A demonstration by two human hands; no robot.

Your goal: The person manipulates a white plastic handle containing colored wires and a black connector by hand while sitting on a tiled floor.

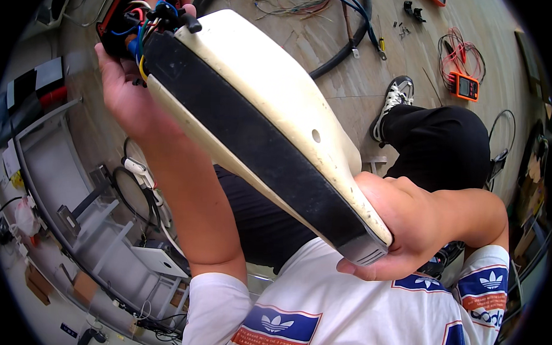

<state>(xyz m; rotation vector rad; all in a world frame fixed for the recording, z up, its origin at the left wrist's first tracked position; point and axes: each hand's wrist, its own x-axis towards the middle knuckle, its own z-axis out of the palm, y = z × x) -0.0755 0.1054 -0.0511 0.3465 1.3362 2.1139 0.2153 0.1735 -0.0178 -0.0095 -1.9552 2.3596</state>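
Observation:
A long cream housing (273, 81) with a broad black strip slants across the middle, shaped like the body of a charging gun. My right hand (402, 222) is wrapped round its lower, narrow end, by a grey slotted cap (370, 253). At the upper left my left hand (125, 100) grips a dark connector head (113, 38) with a red rim, its fingertips showing on the far side. Coloured wires (149, 16) fill the head and run toward the housing's upper end. A small black piece (192, 25) sticks out there. The housing's underside is hidden.
On the tiled floor lie a thick black cable (344, 57) with lugged leads, a yellow-handled screwdriver (382, 45), small screws (403, 30), a black clamp (414, 12) and an orange multimeter (464, 86) with tangled leads. A metal frame (85, 233) stands at left.

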